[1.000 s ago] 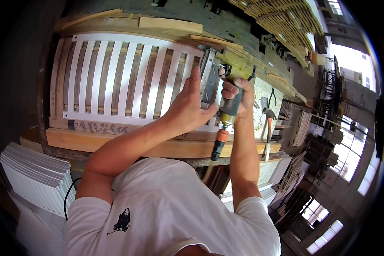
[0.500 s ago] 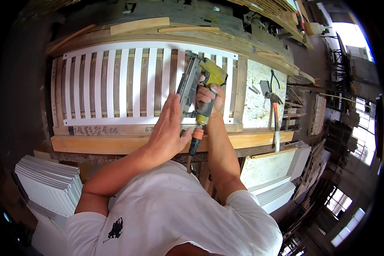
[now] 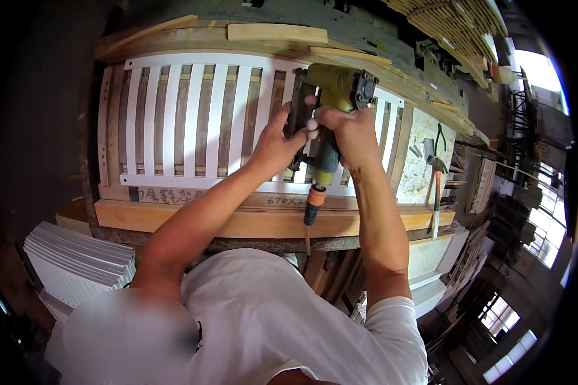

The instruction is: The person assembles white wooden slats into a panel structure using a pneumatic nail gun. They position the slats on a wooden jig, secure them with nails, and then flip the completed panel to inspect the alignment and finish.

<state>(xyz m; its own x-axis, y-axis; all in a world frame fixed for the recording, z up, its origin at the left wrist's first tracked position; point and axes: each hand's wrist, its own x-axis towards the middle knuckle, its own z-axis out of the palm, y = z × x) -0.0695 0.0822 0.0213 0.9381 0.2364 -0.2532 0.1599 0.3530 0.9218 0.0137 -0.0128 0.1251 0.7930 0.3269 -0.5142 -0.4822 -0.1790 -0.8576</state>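
A yellow-green and black pneumatic nail gun (image 3: 331, 80) is held over the right part of a white slatted rack (image 3: 192, 181). My right hand (image 3: 353, 131) is wrapped round its grip, thumb toward the magazine. Against the black magazine (image 3: 297, 112) on the tool's left side, my left hand (image 3: 277, 146) closes with thumb and fingers. An orange hose coupling (image 3: 316, 194) hangs from the grip's lower end. The rack lies flat in a wooden jig (image 3: 112, 128), several white slats joining its two long rails. The gun's body hides some slats and part of the far rail.
A hammer (image 3: 437, 186) and pliers (image 3: 439, 138) lie on a white board (image 3: 417, 173) to the right. A yellowish wooden rail (image 3: 237, 222) runs along the bench's near edge. Loose wood strips (image 3: 276, 33) lie at the back. White slatted pieces (image 3: 77, 260) are stacked at lower left.
The nail gun has been raised and turned so its body faces me more. My left hand, flat beside the magazine before, now grips it. The view has shifted, moving the bench rightward.
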